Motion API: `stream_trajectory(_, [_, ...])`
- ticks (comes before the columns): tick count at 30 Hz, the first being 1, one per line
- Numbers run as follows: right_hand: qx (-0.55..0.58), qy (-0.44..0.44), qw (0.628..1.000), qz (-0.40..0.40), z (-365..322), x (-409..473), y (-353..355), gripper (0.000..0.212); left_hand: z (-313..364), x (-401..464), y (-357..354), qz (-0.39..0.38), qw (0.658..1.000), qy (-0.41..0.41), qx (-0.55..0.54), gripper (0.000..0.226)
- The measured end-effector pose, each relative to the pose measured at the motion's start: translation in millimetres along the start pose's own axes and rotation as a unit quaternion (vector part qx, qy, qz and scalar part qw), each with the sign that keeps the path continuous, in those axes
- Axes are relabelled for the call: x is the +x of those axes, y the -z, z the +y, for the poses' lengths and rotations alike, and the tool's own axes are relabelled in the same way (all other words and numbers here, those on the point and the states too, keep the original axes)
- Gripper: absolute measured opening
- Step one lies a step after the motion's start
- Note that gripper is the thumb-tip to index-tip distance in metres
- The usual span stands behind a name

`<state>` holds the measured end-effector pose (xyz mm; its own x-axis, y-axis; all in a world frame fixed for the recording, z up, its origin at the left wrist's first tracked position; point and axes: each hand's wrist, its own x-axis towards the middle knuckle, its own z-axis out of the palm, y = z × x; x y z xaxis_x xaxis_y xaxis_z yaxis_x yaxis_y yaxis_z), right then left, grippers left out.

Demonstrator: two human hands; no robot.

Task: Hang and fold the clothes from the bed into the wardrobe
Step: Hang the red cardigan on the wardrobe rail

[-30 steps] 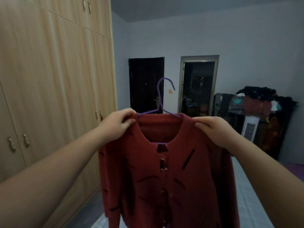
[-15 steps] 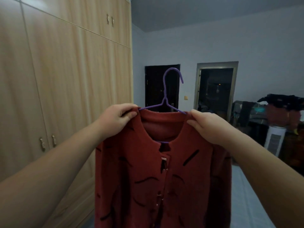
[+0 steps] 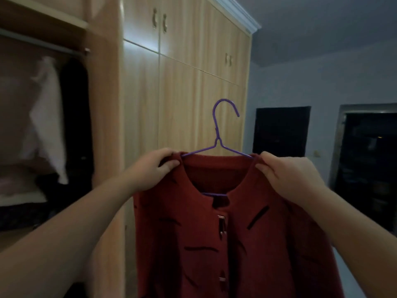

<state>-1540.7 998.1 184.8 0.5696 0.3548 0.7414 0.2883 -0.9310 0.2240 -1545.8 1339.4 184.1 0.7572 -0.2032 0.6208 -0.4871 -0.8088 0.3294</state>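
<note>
A red cardigan (image 3: 236,244) with dark dashes and metal clasps hangs on a purple wire hanger (image 3: 217,134), held up in front of me. My left hand (image 3: 153,168) grips the cardigan's left shoulder over the hanger's end. At the right shoulder my right hand (image 3: 287,177) pinches the fabric the same way. The hook stands upright, free of any rail. The wooden wardrobe (image 3: 182,100) rises behind the cardigan. Its open section (image 3: 43,125) is at the left, with a rail (image 3: 43,43) across the top. The bed is out of view.
A white garment (image 3: 48,117) and a dark garment (image 3: 75,117) hang from the rail in the open section, above folded bedding (image 3: 19,190). Two dark doorways (image 3: 281,130) stand at the right in the far wall.
The view has swung left, so the open wardrobe section now shows. Both hands keep the same grip on the cardigan's shoulders, and the hanger has come closer to the wardrobe.
</note>
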Motion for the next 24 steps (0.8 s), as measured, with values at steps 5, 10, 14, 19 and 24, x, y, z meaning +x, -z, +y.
stream_trajectory(5, [0.049, -0.103, 0.993, 0.018, -117.0, 38.3, -7.3, 0.027, -36.4, -51.7, 73.9, -0.012, 0.996, 0.085, 0.015, 0.022])
stream_trajectory(10, [0.523, -0.184, 0.828, -0.083, -293.7, -7.6, 9.4, 0.024, -60.3, -88.9, 87.1, 0.008, 0.974, 0.214, -0.073, 0.021])
stream_trajectory(14, [0.724, -0.315, 0.576, -0.213, -360.8, 3.2, 6.0, 0.046, -62.9, -123.0, 80.1, -0.03, 0.903, 0.313, -0.293, 0.02])
stream_trajectory(19, [0.679, -0.339, 0.601, -0.25, -397.8, 11.3, -16.4, 0.06, -75.5, -180.7, 81.7, -0.073, 0.855, 0.296, -0.42, 0.039])
stream_trajectory(24, [0.672, -0.251, 0.631, -0.296, -427.7, 18.5, -29.3, 0.037, -117.8, -229.9, 107.3, -0.138, 0.718, 0.258, -0.631, 0.059])
